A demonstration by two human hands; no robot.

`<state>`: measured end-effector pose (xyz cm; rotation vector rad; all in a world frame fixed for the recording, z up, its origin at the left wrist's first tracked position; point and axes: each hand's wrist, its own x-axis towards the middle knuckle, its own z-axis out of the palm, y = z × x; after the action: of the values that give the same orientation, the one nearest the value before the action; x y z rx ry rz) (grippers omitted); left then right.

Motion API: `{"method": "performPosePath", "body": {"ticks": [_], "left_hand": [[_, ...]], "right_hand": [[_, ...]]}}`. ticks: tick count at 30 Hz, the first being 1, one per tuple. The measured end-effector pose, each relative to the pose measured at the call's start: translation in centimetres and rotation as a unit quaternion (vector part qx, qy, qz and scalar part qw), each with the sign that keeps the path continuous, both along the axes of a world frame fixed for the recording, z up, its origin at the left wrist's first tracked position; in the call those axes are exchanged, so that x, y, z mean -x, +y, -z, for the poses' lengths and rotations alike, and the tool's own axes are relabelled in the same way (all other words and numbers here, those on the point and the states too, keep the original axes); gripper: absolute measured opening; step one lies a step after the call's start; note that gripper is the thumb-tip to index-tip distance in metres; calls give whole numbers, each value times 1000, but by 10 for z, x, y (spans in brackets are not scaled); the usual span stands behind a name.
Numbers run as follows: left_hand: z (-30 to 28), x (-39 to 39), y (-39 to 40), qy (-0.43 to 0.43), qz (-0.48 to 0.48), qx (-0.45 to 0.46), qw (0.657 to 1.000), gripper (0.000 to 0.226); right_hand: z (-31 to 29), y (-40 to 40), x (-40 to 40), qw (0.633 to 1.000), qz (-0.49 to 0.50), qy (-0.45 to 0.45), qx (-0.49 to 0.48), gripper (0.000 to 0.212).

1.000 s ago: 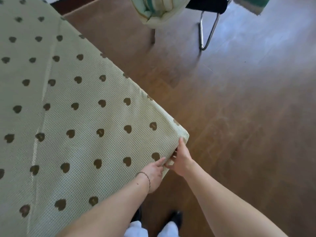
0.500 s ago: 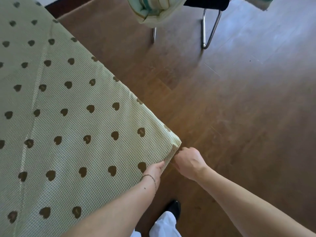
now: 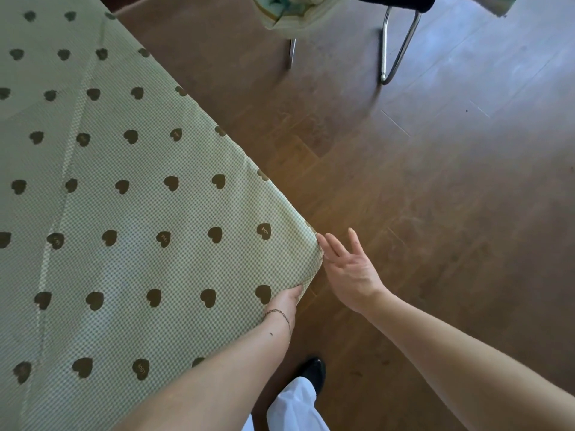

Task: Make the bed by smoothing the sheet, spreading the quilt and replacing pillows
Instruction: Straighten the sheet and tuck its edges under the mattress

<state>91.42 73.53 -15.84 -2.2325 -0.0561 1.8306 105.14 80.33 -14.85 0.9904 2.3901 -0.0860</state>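
Green checked cotton sheet (image 3: 130, 213) covers the bed to its near corner. Left hand (image 3: 284, 301) grips its hem there, fingertips hidden; right hand (image 3: 350, 269) open, fingers touching the corner. Soft, light, pliable: grasp at hems.

My right hand (image 3: 348, 269), curled beside the corner of the sheet (image 3: 149, 213) half a second ago and pinching it before that, now opens flat, its fingertips (image 3: 322, 241) brushing the corner; my left hand (image 3: 284, 301) has slid lower along the edge.
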Motion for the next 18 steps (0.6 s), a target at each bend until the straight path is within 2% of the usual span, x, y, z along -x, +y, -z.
{"method": "performPosePath", "body": {"ticks": [1, 4, 5, 6, 7, 8, 9, 10, 11, 12, 13, 14, 15, 16, 18], "left_hand": [[-2, 1, 1, -8, -2, -3, 1000, 69], [-6, 4, -2, -32, -13, -6, 999, 68], [-7, 4, -3, -36, -9, -8, 999, 68], [-7, 5, -3, -37, -7, -13, 999, 69], [-8, 6, -4, -36, -7, -16, 999, 69], [-9, 8, -4, -37, -12, -15, 999, 69], [-12, 9, -3, -40, -20, -13, 999, 68], [-14, 10, -3, -45, -29, -16, 998, 67], [-19, 9, -1, -49, -37, -26, 998, 67], [-23, 7, 0, -54, -49, -38, 997, 67], [-28, 4, 1, -52, -62, -48, 996, 69], [-30, 0, 2, -46, -72, -49, 995, 70], [-30, -2, 2, -38, -77, -42, 995, 71], [-27, -5, 0, -35, -79, -34, 996, 71], [-21, -3, 0, -36, -64, -30, 997, 69]], "right_hand": [[-2, 3, -2, 1000, 0, -4, 14, 56], [-6, 2, -5, 997, 25, 71, 3, 51], [-6, 0, -4, 993, 68, 92, 6, 42], [-9, -5, -1, 980, 154, 126, 17, 34], [-8, -8, 6, 940, 286, 178, 54, 31], [-10, -8, 18, 856, 441, 244, 117, 34], [-9, -6, 30, 727, 581, 309, 196, 42], [-7, -3, 41, 588, 675, 363, 258, 57], [-5, 0, 51, 469, 730, 399, 296, 72], [-4, 4, 59, 379, 756, 428, 319, 82], [-4, 7, 63, 313, 766, 454, 329, 83], [-3, 12, 66, 273, 772, 471, 328, 74], [-3, 15, 68, 253, 769, 484, 332, 59], [-3, 16, 67, 254, 758, 494, 343, 46], [1, 18, 61, 276, 729, 501, 375, 38]]}}
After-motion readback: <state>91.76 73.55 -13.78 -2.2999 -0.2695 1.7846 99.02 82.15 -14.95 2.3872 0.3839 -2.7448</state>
